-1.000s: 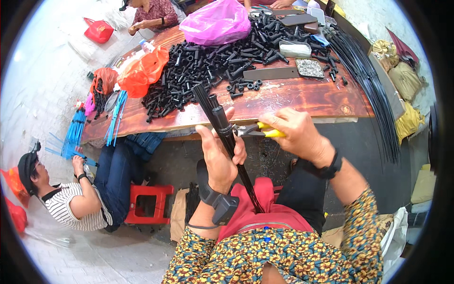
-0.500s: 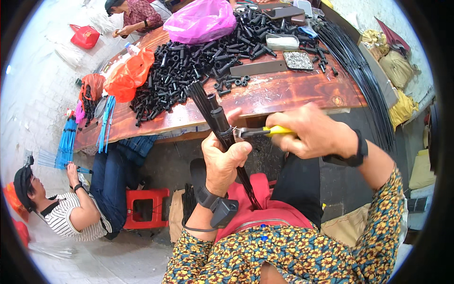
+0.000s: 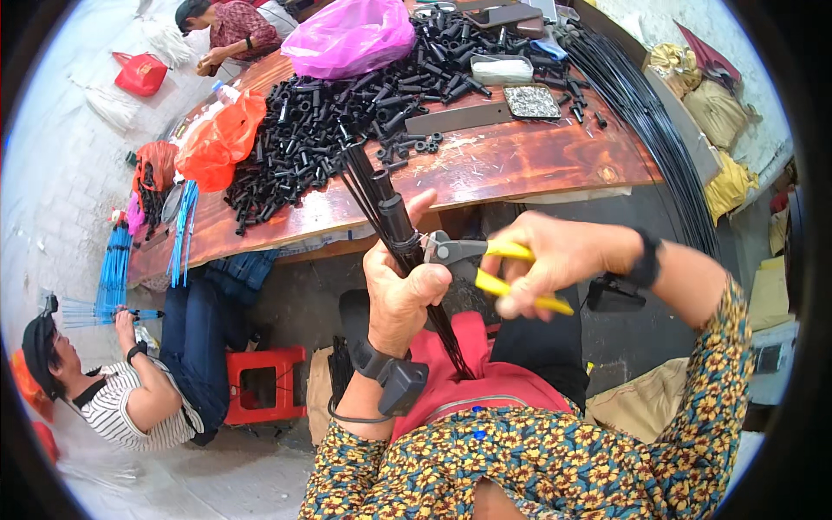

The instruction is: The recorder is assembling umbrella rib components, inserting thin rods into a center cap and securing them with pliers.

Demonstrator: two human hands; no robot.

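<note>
"While the left hand (image 3: 397, 286) wraps round the black rod bundle (image 3: 445, 334), what does the right hand (image 3: 559, 249) do?"
"Loosely curled, it holds pliers (image 3: 452, 250) by their spread yellow handles (image 3: 510, 250), the head at the left hand's two o'clock, just beside the bundle."
"And how does the bundle sit?"
"Tilted, its top toward eleven o'clock, its foot toward five."
"Beyond?"
"At twelve o'clock, a wooden table (image 3: 555, 160); on it, black parts (image 3: 316, 121) heaped toward eleven, then a pink bag (image 3: 347, 39)"

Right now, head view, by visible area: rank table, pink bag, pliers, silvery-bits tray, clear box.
1. Table
2. Pink bag
3. Pliers, partly covered by right hand
4. Silvery-bits tray, clear box: too alike to rank
</note>
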